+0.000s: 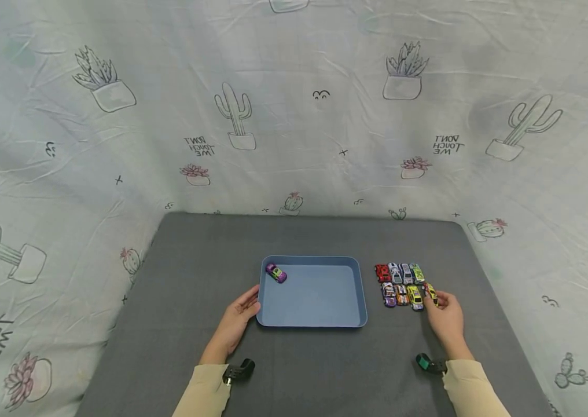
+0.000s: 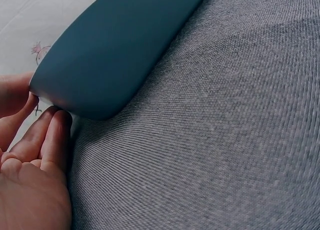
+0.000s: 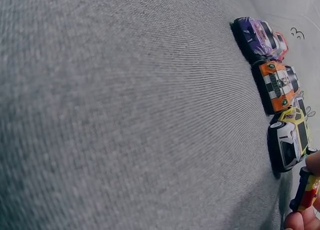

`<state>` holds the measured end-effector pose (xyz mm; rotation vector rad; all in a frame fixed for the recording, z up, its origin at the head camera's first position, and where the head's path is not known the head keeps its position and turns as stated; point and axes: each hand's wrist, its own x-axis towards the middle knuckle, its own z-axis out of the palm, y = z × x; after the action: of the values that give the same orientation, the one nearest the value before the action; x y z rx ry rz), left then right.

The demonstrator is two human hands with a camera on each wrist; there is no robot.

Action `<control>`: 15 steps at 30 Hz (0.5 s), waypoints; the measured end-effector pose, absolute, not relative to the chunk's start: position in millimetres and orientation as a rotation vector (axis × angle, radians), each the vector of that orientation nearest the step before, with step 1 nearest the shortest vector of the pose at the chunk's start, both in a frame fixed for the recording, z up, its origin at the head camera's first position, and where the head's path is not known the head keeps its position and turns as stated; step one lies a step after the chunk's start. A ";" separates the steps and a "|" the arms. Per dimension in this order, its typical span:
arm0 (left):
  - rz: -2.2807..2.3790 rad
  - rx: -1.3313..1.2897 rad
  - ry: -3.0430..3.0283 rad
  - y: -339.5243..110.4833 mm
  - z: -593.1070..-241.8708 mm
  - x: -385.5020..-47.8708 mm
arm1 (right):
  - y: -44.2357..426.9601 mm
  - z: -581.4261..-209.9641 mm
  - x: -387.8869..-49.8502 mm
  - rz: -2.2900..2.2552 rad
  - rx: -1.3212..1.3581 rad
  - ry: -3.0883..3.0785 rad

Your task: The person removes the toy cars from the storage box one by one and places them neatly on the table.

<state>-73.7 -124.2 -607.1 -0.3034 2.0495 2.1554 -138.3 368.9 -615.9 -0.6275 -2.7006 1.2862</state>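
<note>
A shallow blue tray [image 1: 312,298] lies on the grey cloth, with a purple and green toy car [image 1: 276,273] in its far left corner. My left hand [image 1: 236,318] holds the tray's left side; in the left wrist view its bent fingertips meet the tray's outer wall [image 2: 115,50]. To the right of the tray, my right hand [image 1: 446,318] pinches a yellow, red and black toy car [image 3: 307,190] between thumb and fingers. This car is beside a yellow toy car [image 1: 415,297], at the right end of the near row; the fingers partly hide it.
Several toy cars stand close together in two rows right of the tray, among them a red one [image 1: 383,273], an orange and white one [image 3: 278,86] and a purple one [image 3: 254,39]. A pale curtain [image 1: 320,127] hangs behind the grey cloth-covered table [image 1: 315,370].
</note>
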 end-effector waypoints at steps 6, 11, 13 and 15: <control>2.211 -0.247 2.002 -126.0 -612.4 -74.3 | 368.1 -617.4 -137.3 1.290 -0.612 -2.716; 2.199 -0.234 1.977 -127.1 -612.4 -75.0 | 367.7 -619.1 -137.5 1.294 -0.619 -2.721; 2.191 -0.242 1.976 -127.3 -612.9 -75.4 | 367.9 -619.4 -137.7 1.306 -0.621 -2.715; 2.182 -0.243 1.987 -127.0 -613.0 -75.4 | 368.3 -619.9 -137.8 1.321 -0.620 -2.712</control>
<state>-75.4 -127.0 -613.0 -0.2434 1.9875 2.1817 -137.8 368.3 -619.9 -0.6204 -2.7124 1.3207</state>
